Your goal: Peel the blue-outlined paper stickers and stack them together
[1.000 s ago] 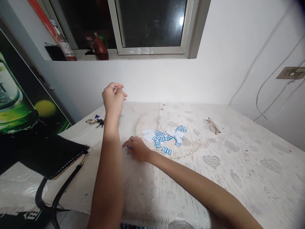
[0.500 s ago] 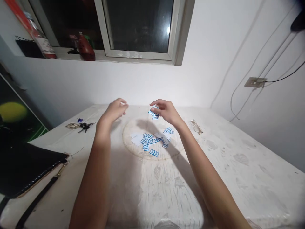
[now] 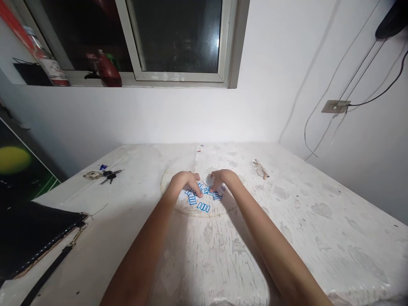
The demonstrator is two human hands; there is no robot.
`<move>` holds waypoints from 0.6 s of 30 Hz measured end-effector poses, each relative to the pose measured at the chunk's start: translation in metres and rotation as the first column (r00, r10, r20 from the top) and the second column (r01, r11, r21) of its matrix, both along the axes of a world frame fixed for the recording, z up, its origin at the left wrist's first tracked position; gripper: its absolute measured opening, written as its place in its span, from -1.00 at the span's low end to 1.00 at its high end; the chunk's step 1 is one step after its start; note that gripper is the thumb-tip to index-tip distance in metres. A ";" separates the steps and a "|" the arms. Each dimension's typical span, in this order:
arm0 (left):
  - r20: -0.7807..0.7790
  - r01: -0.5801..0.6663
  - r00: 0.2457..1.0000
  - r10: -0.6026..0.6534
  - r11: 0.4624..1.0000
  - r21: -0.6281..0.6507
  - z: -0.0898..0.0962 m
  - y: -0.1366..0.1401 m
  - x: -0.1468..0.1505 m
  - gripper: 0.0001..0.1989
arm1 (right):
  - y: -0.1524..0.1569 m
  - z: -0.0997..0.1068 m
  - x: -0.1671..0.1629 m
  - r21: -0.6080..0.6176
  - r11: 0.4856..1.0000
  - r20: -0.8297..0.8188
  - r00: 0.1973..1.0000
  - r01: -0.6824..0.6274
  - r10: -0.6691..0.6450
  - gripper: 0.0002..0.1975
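Note:
Small white paper pieces with blue-outlined blocks [image 3: 204,207] lie in a loose pile near the middle of the white-covered table [image 3: 306,250]. My left hand [image 3: 184,180] rests on the left part of the pile, its fingers curved downward and apart, touching the pieces. From the right, my right hand [image 3: 225,178] reaches onto the same pile, with bent fingers and thumb spread over it. A short gap with pieces showing separates the two hands. Parts of the pile are hidden beneath the fingers.
Eyeglasses [image 3: 260,169] lie to the right, and keys [image 3: 110,176] to the left beside a small blue item [image 3: 103,167]. A black bag [image 3: 35,238] with a strap covers the near left. Behind the table is a wall with a window [image 3: 178,38].
Both hands have come down and closer together onto the pile. The pieces that were in the air at my right hand are no longer seen there.

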State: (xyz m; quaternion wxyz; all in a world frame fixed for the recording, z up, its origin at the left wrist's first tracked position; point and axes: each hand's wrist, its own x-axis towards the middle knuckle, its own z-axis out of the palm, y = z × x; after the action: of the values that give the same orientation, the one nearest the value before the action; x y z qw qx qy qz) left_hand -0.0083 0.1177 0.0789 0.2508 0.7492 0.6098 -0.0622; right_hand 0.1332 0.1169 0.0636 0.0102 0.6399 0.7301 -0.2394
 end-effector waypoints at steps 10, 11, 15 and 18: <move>0.059 0.094 0.994 -0.094 0.996 0.010 0.001 0.007 -0.012 -0.22 | 0.004 0.011 0.012 -0.121 0.990 -0.071 0.995 -0.078 0.070 -0.65; 0.028 0.060 0.998 -0.061 0.998 0.025 0.000 0.009 -0.014 -0.18 | 0.005 0.011 0.013 -0.113 0.992 -0.031 0.998 -0.059 0.056 -0.65; -0.044 0.014 0.999 -0.015 1.000 -0.023 -0.005 0.008 -0.012 -0.21 | 0.003 0.007 -0.003 -0.121 0.992 0.088 0.994 -0.046 0.057 -0.69; 0.008 0.095 0.995 -0.095 0.990 -0.108 -0.004 0.004 -0.004 -0.43 | -0.005 0.005 -0.020 -0.165 0.980 0.069 0.990 -0.111 0.123 -0.70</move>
State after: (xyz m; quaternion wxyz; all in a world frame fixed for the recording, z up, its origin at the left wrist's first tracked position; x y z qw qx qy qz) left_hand -0.0122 0.1221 0.0746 0.2886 0.7629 0.5687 -0.1059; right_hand 0.1136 0.1118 0.0689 0.1046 0.6020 0.7439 -0.2708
